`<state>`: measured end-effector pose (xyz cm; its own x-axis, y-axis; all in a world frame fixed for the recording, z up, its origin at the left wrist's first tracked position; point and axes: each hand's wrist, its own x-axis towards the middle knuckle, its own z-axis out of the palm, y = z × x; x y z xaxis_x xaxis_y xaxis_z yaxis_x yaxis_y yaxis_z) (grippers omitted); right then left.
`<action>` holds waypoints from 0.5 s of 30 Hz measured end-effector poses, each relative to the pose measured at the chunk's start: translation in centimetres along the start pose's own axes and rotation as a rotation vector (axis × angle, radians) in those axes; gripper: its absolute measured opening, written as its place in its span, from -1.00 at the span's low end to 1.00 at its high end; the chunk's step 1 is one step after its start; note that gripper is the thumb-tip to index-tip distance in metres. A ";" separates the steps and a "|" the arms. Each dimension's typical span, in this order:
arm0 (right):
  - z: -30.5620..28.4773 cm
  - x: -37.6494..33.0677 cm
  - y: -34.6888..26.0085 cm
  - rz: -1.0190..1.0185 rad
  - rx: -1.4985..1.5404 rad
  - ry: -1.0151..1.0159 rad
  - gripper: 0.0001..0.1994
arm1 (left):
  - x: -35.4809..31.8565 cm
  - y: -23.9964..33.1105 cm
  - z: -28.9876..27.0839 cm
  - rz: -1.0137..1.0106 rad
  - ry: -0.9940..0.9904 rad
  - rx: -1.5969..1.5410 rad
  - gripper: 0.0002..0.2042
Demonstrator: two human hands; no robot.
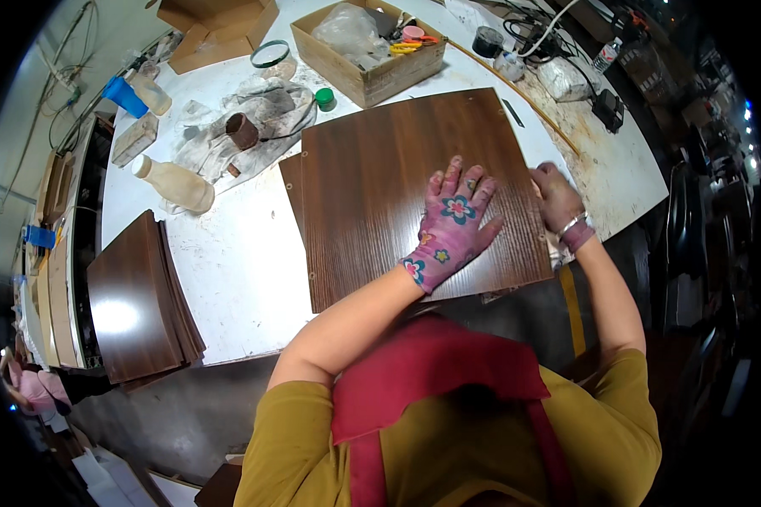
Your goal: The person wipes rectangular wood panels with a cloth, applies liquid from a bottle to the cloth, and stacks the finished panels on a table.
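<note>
A dark brown wood-grain panel lies on the white table, with another panel's edge showing under its left side. My left hand, in a pink flowered glove, rests flat on the panel's right half with its fingers spread. Against the panel's right edge is my right hand, its fingers curled and partly hidden. Something pale shows beside and below those fingers, but I cannot make out what they hold. A metal bracelet circles the right wrist.
At the left stands a stack of brown panels. Behind it are a cream plastic bottle, a stained cloth, a brown cup-like roll and a green cap. A wooden box holds tools. A thin stick lies at the right.
</note>
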<state>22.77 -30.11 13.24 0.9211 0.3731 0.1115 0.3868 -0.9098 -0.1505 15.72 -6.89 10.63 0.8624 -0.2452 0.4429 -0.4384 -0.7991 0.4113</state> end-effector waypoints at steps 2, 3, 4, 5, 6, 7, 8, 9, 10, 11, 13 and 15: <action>-0.7 0.2 3.7 0.059 -0.048 0.166 -0.67 | -1.9 -1.6 2.9 0.005 -0.030 0.001 -0.47; -1.9 1.0 5.5 0.115 -0.035 0.191 -0.66 | -2.6 -2.3 3.5 0.006 -0.045 0.002 -0.47; -3.2 1.5 8.0 0.140 -0.078 0.256 -0.64 | -2.7 -2.2 3.0 0.046 -0.041 -0.028 -0.51; -5.4 1.9 9.0 0.121 -0.056 0.319 -0.63 | -3.1 -3.0 2.3 0.048 0.001 -0.092 -0.54; -7.4 1.6 9.4 0.064 0.078 0.430 -0.59 | -3.7 -4.2 1.4 0.045 0.037 -0.162 -0.56; -9.0 1.0 8.7 0.140 0.163 0.445 -0.52 | -2.8 -4.1 -3.1 -0.032 -0.016 -0.230 -0.60; -9.3 0.2 8.8 0.189 0.478 0.440 -0.49 | -3.9 -5.6 -5.2 -0.046 0.025 -0.087 -0.58; -9.1 -0.5 8.8 0.233 0.803 0.430 -0.46 | -5.4 -7.6 -6.7 -0.113 0.109 -0.004 -0.51; -8.3 -1.2 7.9 0.278 0.930 0.357 -0.44 | -7.7 -10.1 -7.8 -0.211 0.178 0.039 -0.53; -7.4 -1.9 6.5 0.321 1.049 0.277 -0.42 | -10.5 -12.3 -8.2 -0.315 0.250 0.078 -0.55; -4.0 -3.0 3.2 0.402 1.261 0.156 -0.38 | -15.0 -14.0 -9.1 -0.428 0.289 0.158 -0.56; 0.7 -3.4 2.6 0.246 1.167 -0.094 -0.45 | -16.7 -12.2 -10.4 -0.649 -0.067 0.115 -0.56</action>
<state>20.64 -33.61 11.83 0.9571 0.2680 -0.1103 -0.0375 -0.2629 -0.9641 4.03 12.70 6.50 0.9581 0.2747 0.0815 0.2018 -0.8487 0.4889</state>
